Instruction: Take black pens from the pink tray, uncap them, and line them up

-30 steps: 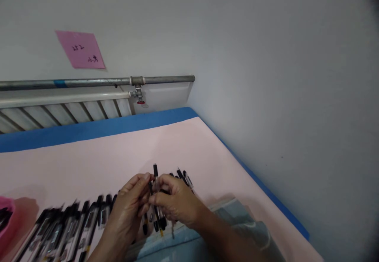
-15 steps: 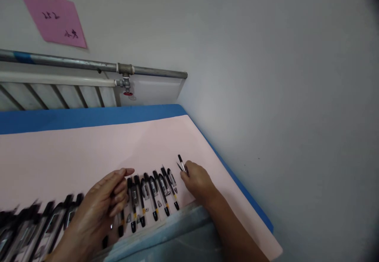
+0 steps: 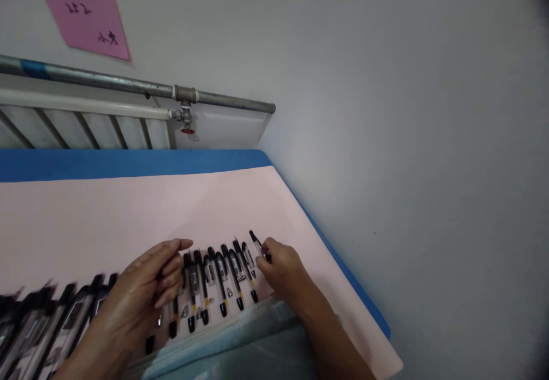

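Note:
A row of several black-and-clear pens (image 3: 218, 280) lies side by side on a pale pink sheet (image 3: 128, 214). My right hand (image 3: 283, 268) is closed on one pen (image 3: 256, 242) at the right end of the row, the pen's black tip pointing away from me. My left hand (image 3: 143, 285) rests over the middle of the row with its fingers loosely stretched out, holding nothing. More pens (image 3: 55, 323) continue to the left, blurred.
The pink sheet covers a blue table (image 3: 107, 162) set into a corner of grey walls. A radiator (image 3: 86, 131) and a metal pipe with a red valve (image 3: 187, 131) run behind it. A pink note (image 3: 83, 16) hangs on the wall. Light blue cloth (image 3: 240, 345) lies at the near edge.
One second ago both hands were together on a pen above the row. They have parted: the right hand carried the pen to the row's right end, the left hand lies open over the pens.

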Motion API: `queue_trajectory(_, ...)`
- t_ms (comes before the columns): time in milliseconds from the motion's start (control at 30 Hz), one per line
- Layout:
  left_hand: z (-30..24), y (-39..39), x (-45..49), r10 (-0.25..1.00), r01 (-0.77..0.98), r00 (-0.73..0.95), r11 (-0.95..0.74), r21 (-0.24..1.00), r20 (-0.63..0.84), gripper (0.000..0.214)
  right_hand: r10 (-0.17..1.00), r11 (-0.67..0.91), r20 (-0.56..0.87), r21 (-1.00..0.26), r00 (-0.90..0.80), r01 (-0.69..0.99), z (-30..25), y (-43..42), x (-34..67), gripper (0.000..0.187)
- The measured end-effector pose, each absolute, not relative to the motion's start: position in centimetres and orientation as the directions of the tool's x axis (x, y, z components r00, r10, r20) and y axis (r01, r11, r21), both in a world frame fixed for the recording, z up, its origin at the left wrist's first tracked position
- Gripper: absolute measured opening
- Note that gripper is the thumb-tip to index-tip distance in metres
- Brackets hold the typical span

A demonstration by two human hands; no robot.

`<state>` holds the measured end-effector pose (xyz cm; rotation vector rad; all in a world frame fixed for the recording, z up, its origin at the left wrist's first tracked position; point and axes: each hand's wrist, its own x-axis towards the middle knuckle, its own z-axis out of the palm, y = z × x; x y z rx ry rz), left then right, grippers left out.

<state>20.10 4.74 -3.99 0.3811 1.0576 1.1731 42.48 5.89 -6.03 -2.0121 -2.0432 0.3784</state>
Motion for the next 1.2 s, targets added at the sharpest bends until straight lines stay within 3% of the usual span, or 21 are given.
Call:
queue_trajectory(233,-4.0,4.5,20.6,0.860,-0.627,0.151,0.465,0.625,-0.488,0.020,0.998,0.068,0.044,-0.444,-0.054,0.893,-5.8,5.3,42.5,0.010)
queue_trajectory(333,-3.8,4.3,21.4,0.825,-0.651,0.258,0.533,0.541,-0.503,0.030,0.975,0.160,0.218,-0.554,-0.043,0.817,-5.1,5.4,42.2,0.014)
queue_trajectory(467,-3.8,3.6,22.7,0.790,-0.687,0.355,0.583,0.434,-0.499,0.045,0.882,0.435,0.446,-0.647,-0.152,0.626,-4.3,4.6,40.6,0.013)
queue_trajectory(633,-3.5,2.6,23.7,0.746,-0.660,0.379,0.633,0.406,-0.547,0.046,0.827,0.549,0.313,-0.622,-0.466,0.557,-4.5,2.9,37.8,0.017)
queue_trajectory(800,-3.1,2.2,24.1,0.731,-0.603,0.384,0.661,0.447,-0.563,0.049,0.810,0.568,0.261,-0.572,-0.525,0.591,-4.7,2.2,36.5,0.017)
queue_trajectory(867,-3.1,2.3,24.1,0.745,-0.598,0.355,0.645,0.475,-0.564,0.049,0.845,0.526,0.280,-0.590,-0.455,0.613,-4.6,2.6,37.0,0.015)
queue_trajectory(1000,-3.3,2.9,23.7,0.790,-0.627,0.308,0.588,0.512,-0.530,0.050,0.941,0.261,0.330,-0.558,-0.078,0.788,-4.7,4.4,40.3,0.017)
queue_trajectory(1100,-3.7,3.4,23.1,0.799,-0.628,0.306,0.578,0.521,-0.517,0.053,0.988,0.013,0.149,-0.368,0.045,0.930,-5.3,5.8,43.2,0.016)
queue_trajectory(1200,-4.0,3.6,22.8,0.804,-0.622,0.302,0.573,0.533,-0.512,0.053,0.998,-0.068,-0.029,-0.198,0.064,0.978,-5.6,6.1,44.3,0.017)
